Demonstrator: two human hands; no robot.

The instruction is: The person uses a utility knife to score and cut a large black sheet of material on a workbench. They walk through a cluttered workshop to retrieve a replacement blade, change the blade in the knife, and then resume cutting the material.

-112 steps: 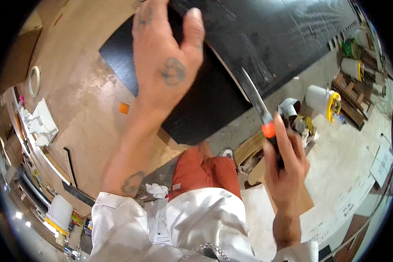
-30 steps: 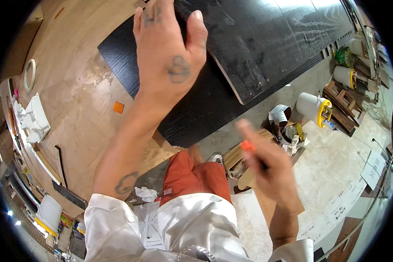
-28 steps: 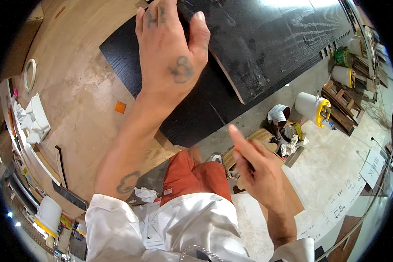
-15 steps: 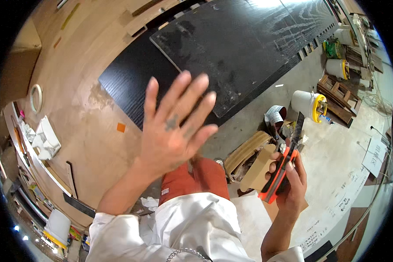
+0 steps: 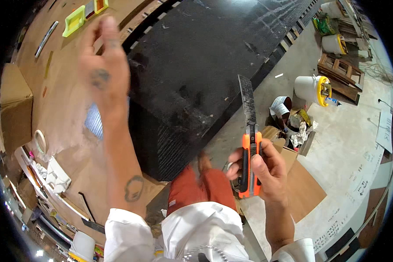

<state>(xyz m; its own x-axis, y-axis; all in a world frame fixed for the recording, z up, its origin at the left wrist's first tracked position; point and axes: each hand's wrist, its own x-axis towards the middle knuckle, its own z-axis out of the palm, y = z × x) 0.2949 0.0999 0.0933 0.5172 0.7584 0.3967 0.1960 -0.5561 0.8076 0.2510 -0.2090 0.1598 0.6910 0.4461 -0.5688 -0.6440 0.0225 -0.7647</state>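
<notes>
My right hand [image 5: 273,170] is wrapped around an orange and black utility knife [image 5: 250,163]. Its long dark blade [image 5: 248,98] is extended and points up and away from me. Over the far left, my left hand [image 5: 105,61] is raised, smeared by motion, with a gap showing between its fingers and nothing visible in them. Black wood-grain panels [image 5: 179,87] lie stacked in front of me; my left forearm crosses in front of their left corner. The knife's blade overlaps the panel's right edge in the picture, and I cannot tell whether they touch.
Past my left hand are yellow-green trays [image 5: 75,21] and a marker pen [image 5: 46,39] on a brown board. A cardboard box [image 5: 15,109] and a tape roll [image 5: 40,142] sit at left. To the right stand a white bucket [image 5: 308,91], wooden frames [image 5: 340,74] and a cardboard sheet [image 5: 308,187].
My left hand has swung from the middle to the far left. The knife, held in my right hand, has come inward and more upright. The view has shifted, bringing the trays in.
</notes>
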